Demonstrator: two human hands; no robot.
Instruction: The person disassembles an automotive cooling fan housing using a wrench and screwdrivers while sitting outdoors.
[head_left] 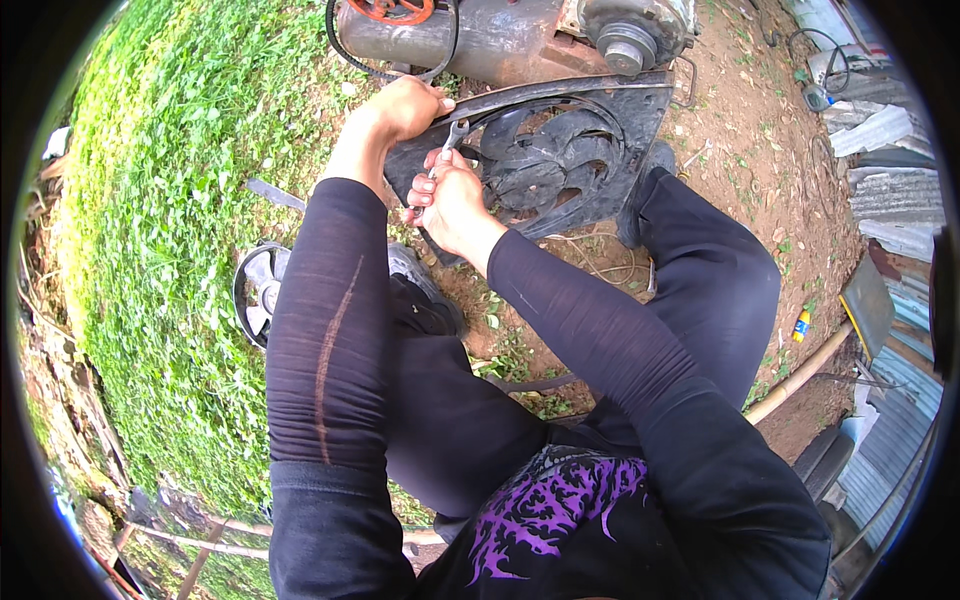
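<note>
Below the tank point(500, 50), in the head view, a black panel point(645, 115) near the shoes point(425, 278), with a fan point(555, 165) set in its round opening. Toward the panel's upper left end, clasped over the rim with fingertips partly hidden, the left hand point(406, 108). Just below, clenched around a wrench point(455, 137), the right hand point(450, 202), with the wrench head pointing up near the left thumb. Cannot tell contact between wrench head and panel. As for progress, apparently unfinished, given the wrench in hand; fan and panel together, with no visible separation. Cannot tell any fastener loosened or tightened, nor the amount of work left. Beside the left forearm point(335, 300), on the grass point(170, 270), a small fan point(262, 290), well apart from both hands.
</note>
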